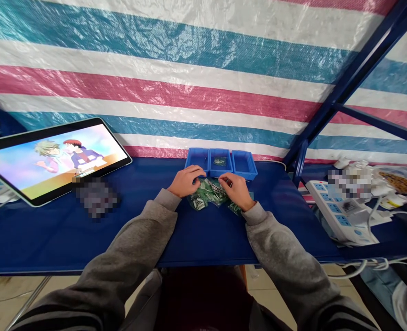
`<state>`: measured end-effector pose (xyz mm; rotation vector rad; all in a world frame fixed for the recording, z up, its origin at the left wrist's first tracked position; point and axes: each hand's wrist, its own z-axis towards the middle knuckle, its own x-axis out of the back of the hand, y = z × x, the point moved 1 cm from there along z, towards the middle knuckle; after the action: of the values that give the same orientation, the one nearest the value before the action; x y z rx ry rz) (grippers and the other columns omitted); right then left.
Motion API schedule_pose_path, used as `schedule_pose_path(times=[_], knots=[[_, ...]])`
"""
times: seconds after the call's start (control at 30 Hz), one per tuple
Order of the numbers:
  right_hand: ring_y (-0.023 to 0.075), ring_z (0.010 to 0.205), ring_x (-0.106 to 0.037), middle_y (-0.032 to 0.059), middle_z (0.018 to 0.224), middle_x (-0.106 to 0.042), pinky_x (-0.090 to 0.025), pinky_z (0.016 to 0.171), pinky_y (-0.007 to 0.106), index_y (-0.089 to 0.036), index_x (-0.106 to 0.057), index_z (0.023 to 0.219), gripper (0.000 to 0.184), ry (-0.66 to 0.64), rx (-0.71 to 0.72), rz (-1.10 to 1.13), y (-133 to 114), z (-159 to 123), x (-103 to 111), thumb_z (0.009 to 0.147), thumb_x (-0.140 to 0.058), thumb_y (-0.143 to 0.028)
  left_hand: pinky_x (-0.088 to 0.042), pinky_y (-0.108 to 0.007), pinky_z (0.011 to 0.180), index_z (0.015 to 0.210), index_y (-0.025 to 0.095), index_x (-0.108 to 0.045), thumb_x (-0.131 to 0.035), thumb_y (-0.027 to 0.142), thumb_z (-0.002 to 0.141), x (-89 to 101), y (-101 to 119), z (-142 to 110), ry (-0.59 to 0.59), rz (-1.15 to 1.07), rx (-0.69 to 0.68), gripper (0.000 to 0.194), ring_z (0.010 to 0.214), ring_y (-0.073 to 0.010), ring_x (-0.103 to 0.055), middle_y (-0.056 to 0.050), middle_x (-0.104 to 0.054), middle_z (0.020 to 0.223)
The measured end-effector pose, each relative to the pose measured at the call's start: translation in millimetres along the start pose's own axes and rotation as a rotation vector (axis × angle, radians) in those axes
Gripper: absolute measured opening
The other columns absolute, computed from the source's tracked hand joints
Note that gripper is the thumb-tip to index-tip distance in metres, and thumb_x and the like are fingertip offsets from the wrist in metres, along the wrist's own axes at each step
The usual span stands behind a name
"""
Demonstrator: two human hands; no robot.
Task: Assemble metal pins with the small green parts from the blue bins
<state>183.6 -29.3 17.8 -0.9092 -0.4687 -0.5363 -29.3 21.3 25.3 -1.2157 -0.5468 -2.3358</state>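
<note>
A pile of small clear plastic bags (208,192) with green markings lies on the blue table between my hands. Silvery metal pieces show inside several of them; their exact kind is too small to tell. My left hand (186,181) is curled at the pile's upper left, thumb and fingers close together. At the upper right my right hand (237,188) has its thumb and forefinger pinched over the bags. What either hand grips is too small or hidden to make out. Another green-marked bag (235,208) sits partly under my right wrist.
Three joined blue bins (244,166) stand just behind my hands; the middle one holds a small green-marked bag (219,161). On the left is a tablet (62,156) playing a cartoon. A white power strip (341,214) with cables lies right, beyond a blue metal frame (327,110).
</note>
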Motion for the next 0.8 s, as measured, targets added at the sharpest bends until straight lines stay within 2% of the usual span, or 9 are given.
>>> schedule_pose_path(times=[0.07,0.17,0.3,0.6,0.8], knots=[[0.0157,0.060,-0.056,0.0040,0.074,-0.066,-0.043,0.060,0.027,-0.019,-0.065,0.080,0.020,-0.012,-0.004,-0.009,0.4,-0.3,-0.5,0.090,-0.049,-0.029,-0.052,-0.030,0.078,0.100,0.017,-0.068,-0.043,0.010,0.082,0.2,-5.1,-0.5,-0.051,0.015,-0.013,0.031,0.097,-0.0211,-0.063,-0.008,-0.067,0.107],[0.0156,0.060,-0.056,0.0036,0.074,-0.066,-0.042,0.060,0.027,-0.019,-0.065,0.080,0.018,-0.029,-0.004,-0.018,0.4,-0.8,-0.9,0.090,-0.051,-0.026,-0.052,-0.031,0.080,0.100,0.018,-0.070,-0.044,0.015,0.088,-2.6,-8.9,-0.3,-0.126,0.024,-0.053,0.028,0.099,-0.0214,-0.062,-0.007,-0.068,0.108],[0.0157,0.061,-0.056,0.0035,0.075,-0.067,-0.041,0.061,0.027,-0.019,-0.065,0.082,0.017,-0.040,-0.001,-0.025,0.2,-0.9,-1.3,0.090,-0.051,-0.025,-0.051,-0.033,0.082,0.097,0.019,-0.073,-0.044,0.020,0.094,-8.7,-9.1,-0.1,-0.158,0.033,-0.083,0.029,0.095,-0.0212,-0.062,-0.006,-0.071,0.106],[0.0159,0.062,-0.058,0.0029,0.074,-0.067,-0.041,0.062,0.027,-0.020,-0.064,0.080,0.017,-0.042,0.005,-0.013,-1.8,-0.9,-2.4,0.090,-0.051,-0.025,-0.050,-0.032,0.083,0.091,0.019,-0.073,-0.042,0.023,0.097,-13.0,-10.2,0.1,-0.102,0.035,-0.128,0.032,0.089,-0.0191,-0.063,-0.006,-0.072,0.098],[0.0162,0.063,-0.058,0.0034,0.074,-0.067,-0.042,0.062,0.028,-0.020,-0.064,0.081,0.019,-0.048,0.004,-0.016,-2.0,-0.7,-1.3,0.091,-0.049,-0.026,-0.050,-0.033,0.082,0.091,0.018,-0.071,-0.040,0.022,0.099,-11.8,-6.6,-0.5,0.018,0.043,-0.180,0.032,0.086,-0.0189,-0.062,-0.007,-0.072,0.097]])
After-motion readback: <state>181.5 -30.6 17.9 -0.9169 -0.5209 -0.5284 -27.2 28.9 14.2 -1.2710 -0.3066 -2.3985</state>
